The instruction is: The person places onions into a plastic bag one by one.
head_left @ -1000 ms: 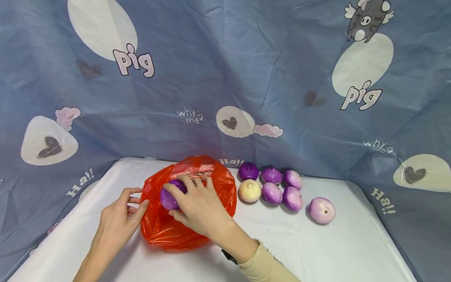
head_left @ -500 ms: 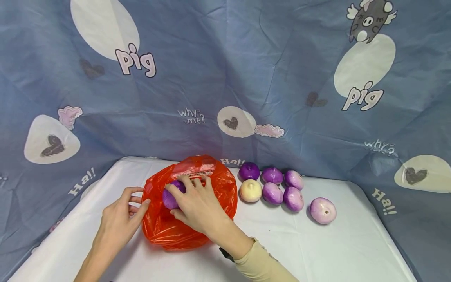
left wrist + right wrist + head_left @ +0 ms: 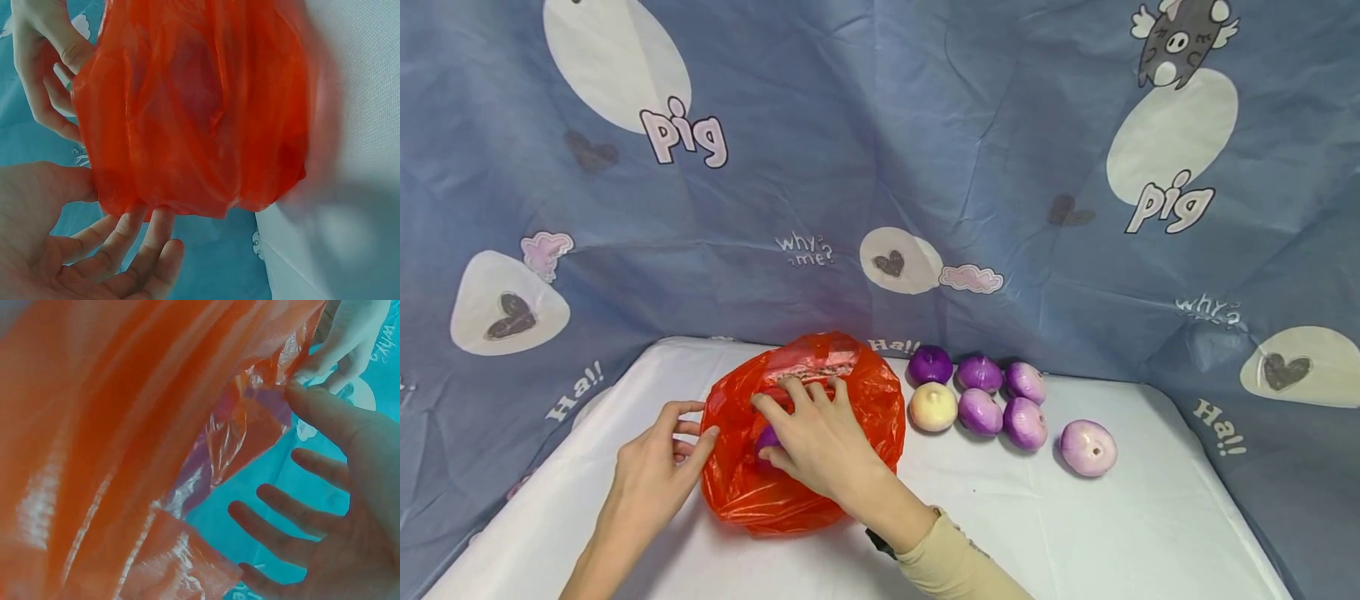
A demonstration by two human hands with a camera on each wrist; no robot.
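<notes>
A red plastic bag (image 3: 775, 508) stands with its mouth up on the white table. My left hand (image 3: 651, 467) pinches the left rim of the bag between thumb and fingers; in the left wrist view the bag's edge (image 3: 169, 200) runs between them. Over the mouth, my right hand (image 3: 823, 442) is spread with nothing held, as the right wrist view also shows. Inside the bag, below the right thumb, part of a purple onion (image 3: 767, 440) shows. The rest of it is hidden by that hand and the plastic.
Right of the bag sit several onions in two rows: a dark purple onion (image 3: 930, 365), a pale yellow onion (image 3: 933, 407) and lighter purple ones (image 3: 981, 412). A pinkish onion (image 3: 1087, 448) lies apart, farther right. A blue printed cloth (image 3: 820, 183) hangs behind the table (image 3: 1000, 533).
My right hand has let go of the purple onion, which has dropped lower into the bag. The left hand keeps its hold on the rim. The other onions have not moved.
</notes>
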